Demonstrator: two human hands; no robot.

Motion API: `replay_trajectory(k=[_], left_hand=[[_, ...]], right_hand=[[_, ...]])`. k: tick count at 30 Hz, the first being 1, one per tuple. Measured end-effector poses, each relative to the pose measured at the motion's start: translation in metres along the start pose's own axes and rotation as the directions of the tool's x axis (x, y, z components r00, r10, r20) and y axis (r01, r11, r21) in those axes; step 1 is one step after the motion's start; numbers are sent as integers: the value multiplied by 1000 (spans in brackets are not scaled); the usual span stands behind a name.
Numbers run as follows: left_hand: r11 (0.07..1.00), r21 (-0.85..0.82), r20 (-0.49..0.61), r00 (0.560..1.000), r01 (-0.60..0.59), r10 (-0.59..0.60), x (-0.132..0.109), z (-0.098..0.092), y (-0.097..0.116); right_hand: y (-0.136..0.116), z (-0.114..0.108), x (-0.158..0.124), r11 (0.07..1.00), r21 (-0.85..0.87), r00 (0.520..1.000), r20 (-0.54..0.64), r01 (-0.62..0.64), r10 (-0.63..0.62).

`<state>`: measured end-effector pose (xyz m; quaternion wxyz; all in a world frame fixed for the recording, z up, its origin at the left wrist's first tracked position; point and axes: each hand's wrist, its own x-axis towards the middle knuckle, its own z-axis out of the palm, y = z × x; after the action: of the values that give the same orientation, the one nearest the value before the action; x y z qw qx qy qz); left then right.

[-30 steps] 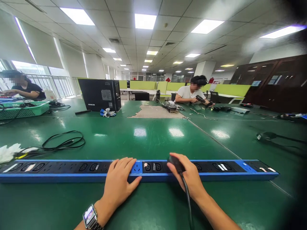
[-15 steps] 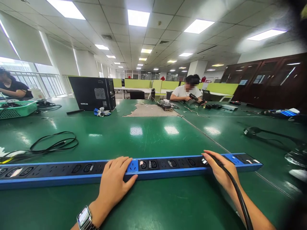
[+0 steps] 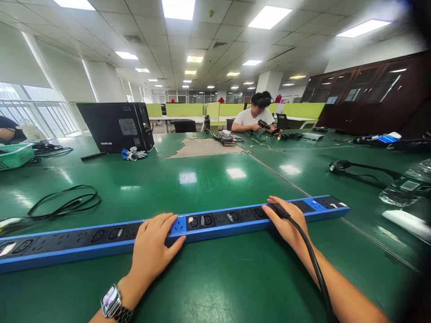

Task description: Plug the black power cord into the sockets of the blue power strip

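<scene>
A long blue and black power strip (image 3: pixel 215 222) lies across the green table (image 3: pixel 208 278) in front of me. My left hand (image 3: pixel 151 249) lies flat on its middle part, fingers stretched over the sockets, a watch on the wrist. My right hand (image 3: pixel 286 222) is closed round a black plug (image 3: pixel 276 209) and presses it onto the strip near its right end. The plug's black cable (image 3: pixel 314 269) runs back over my right forearm.
A coiled black cable (image 3: pixel 63 205) lies at the left. A black computer case (image 3: pixel 116 126) stands at the back. A person in a white shirt (image 3: pixel 251 119) works at the far side; another person's arm (image 3: pixel 8 133) shows at far left beside a green basket (image 3: pixel 15 154). A clear bag (image 3: pixel 404 186) lies at right.
My right hand has carried the plug rightward along the strip, from its middle towards the right end. The left hand has stayed on the strip. The view has turned to the right.
</scene>
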<state>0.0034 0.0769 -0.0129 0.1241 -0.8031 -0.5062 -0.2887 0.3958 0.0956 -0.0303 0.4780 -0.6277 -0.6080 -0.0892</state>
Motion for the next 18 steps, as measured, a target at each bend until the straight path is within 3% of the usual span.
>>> replay_trajectory(k=[2,6,8,9,11,13,15,17,18], left_hand=[[1000,5,1,1000,3,-3,0,0,0],[1000,6,-6,1000,-4,4,0,0,0],[1000,5,-10,1000,-4,4,-1,0,0],[1000,5,-13,1000,-4,4,-1,1,0],[1000,5,-17,1000,-1,1,0,1,1],[1000,3,-18,1000,3,-3,0,0,2],[1000,-1,-20,1000,6,-6,0,0,2],[1000,-6,-23,1000,7,-7,0,-1,3],[1000,-8,-25,1000,5,-6,0,-1,2]], right_hand=[[0,3,-1,1000,-28,999,-33,-1,0],[-1,2,2,999,50,1000,19,-13,12],[-3,1,4,984,152,994,-32,-98,104],[-6,0,4,959,231,976,-103,-162,190],[-15,0,3,876,408,897,-239,-256,373],[-33,3,-1,832,479,851,-278,-279,446],[-59,9,-8,883,394,915,-195,-255,352],[-89,20,-14,932,343,990,-41,-115,138],[-104,27,-16,950,309,999,38,-35,25]])
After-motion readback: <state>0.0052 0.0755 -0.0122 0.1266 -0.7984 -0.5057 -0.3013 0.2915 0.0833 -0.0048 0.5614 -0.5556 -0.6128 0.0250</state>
